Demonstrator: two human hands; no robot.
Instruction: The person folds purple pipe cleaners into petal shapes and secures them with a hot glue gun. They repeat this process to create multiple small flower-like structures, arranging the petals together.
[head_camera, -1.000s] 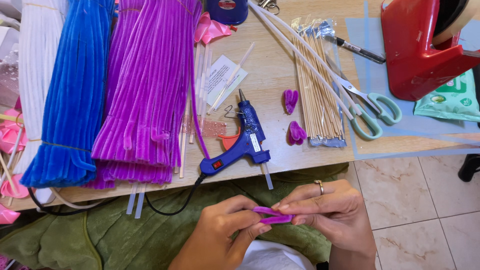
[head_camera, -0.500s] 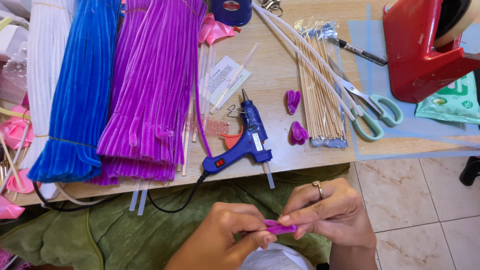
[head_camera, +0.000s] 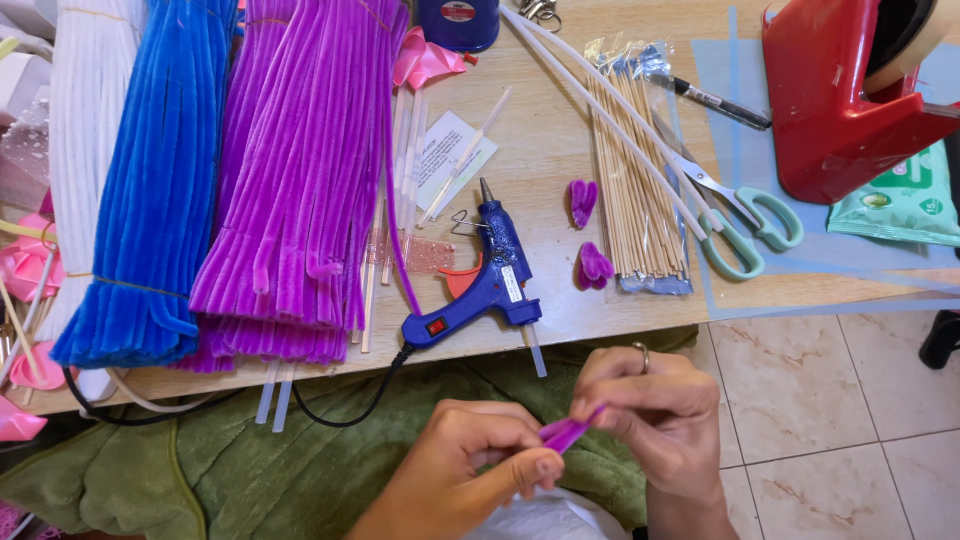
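Observation:
My left hand (head_camera: 478, 468) and my right hand (head_camera: 655, 418) meet low in the head view, over my lap. Both pinch a short piece of purple pipe cleaner (head_camera: 566, 432) between thumb and fingertips. A ring sits on my right hand. Just above, at the wooden table's (head_camera: 545, 150) front edge, lies a blue glue gun (head_camera: 487, 280) with its black cord trailing down. Two small folded purple petal shapes (head_camera: 583, 200) (head_camera: 593, 266) lie to its right. A big bundle of purple pipe cleaners (head_camera: 300, 170) lies to its left.
Blue (head_camera: 155, 200) and white (head_camera: 85, 130) pipe cleaner bundles lie at the left. Wooden skewers in a clear bag (head_camera: 640, 190), green-handled scissors (head_camera: 740, 220), a black pen (head_camera: 720, 105) and a red tape dispenser (head_camera: 850, 90) are at the right. Green cloth (head_camera: 250, 470) covers my lap.
My hands have stayed low over my lap, working the purple piece; it now points up to the right between the fingertips. The view has shifted slightly.

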